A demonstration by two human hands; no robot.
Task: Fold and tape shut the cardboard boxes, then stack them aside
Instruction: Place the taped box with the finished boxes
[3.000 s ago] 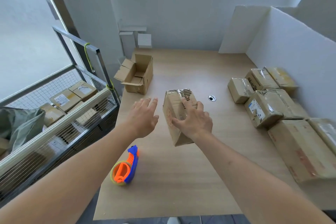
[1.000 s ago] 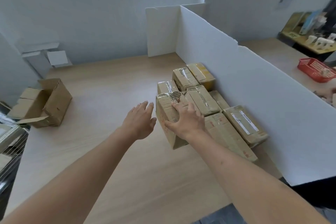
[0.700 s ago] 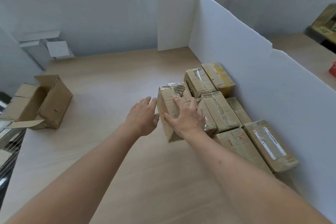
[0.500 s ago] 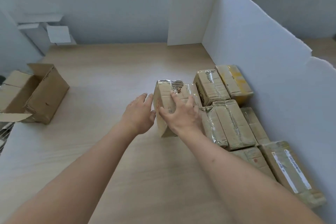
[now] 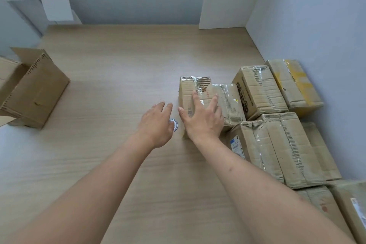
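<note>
The right hand lies spread on the taped cardboard box, which sits on the desk against the row of sealed boxes, while the left hand hovers relaxed and empty; a skewed push could ride it onto its neighbours.

Both arms outstretched, left hand and right hand open-fingered.

Person, head view: two forearms and hands visible, both bare to the frame edge; no sleeves, gloves, rings, watch or bands in sight. Left hand: short plain nails. Right hand: short plain nails; its forearm carries a few small marks along the upper side
</note>
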